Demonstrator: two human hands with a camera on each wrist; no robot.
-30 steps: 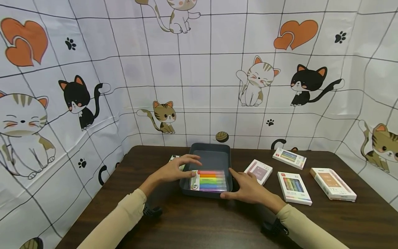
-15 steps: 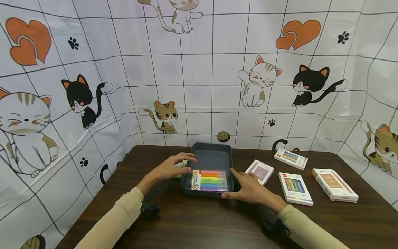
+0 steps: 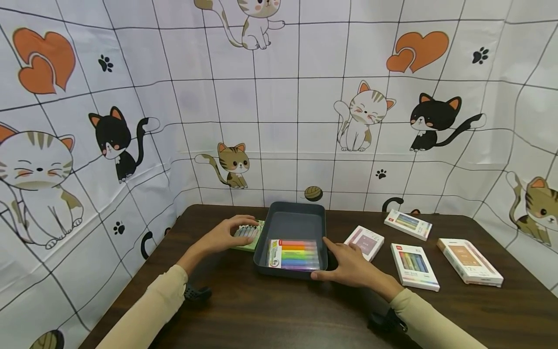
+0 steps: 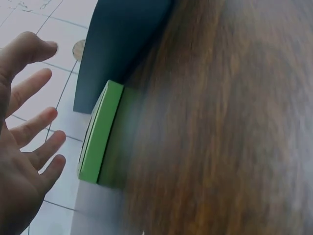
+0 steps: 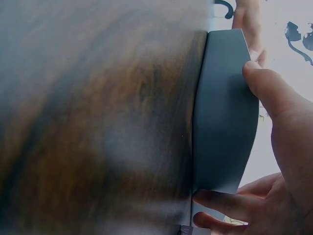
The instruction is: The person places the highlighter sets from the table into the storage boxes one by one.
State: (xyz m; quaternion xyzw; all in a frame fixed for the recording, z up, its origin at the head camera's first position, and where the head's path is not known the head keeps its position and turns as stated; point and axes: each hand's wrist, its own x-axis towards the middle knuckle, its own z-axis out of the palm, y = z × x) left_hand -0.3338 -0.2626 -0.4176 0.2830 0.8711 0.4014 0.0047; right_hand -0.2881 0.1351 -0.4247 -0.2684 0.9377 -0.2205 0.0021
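Note:
A dark grey tray (image 3: pixel 298 220) lies in the middle of the table. A clear pack of rainbow-coloured markers (image 3: pixel 298 254) sits in its near half. My left hand (image 3: pixel 224 235) hovers over a flat green box (image 3: pixel 247 231) at the tray's left side. In the left wrist view its fingers are spread, with a gap between them and the green box (image 4: pixel 102 134). My right hand (image 3: pixel 350 264) spans the tray's near right corner. The right wrist view shows the thumb on the grey tray's (image 5: pixel 222 117) rim and other fingers against its side.
Right of my right hand lie a mauve-fronted box (image 3: pixel 365 242), a white box with coloured sticks (image 3: pixel 415 266), a similar box (image 3: pixel 407 224) farther back and an orange-fronted box (image 3: pixel 470 261). A cat-print curtain (image 3: pixel 279 106) hangs behind the dark wooden table (image 3: pixel 270 315).
My left hand has moved left, from above the marker pack to over the green box, which shows more now. My right hand has stayed at the tray's corner.

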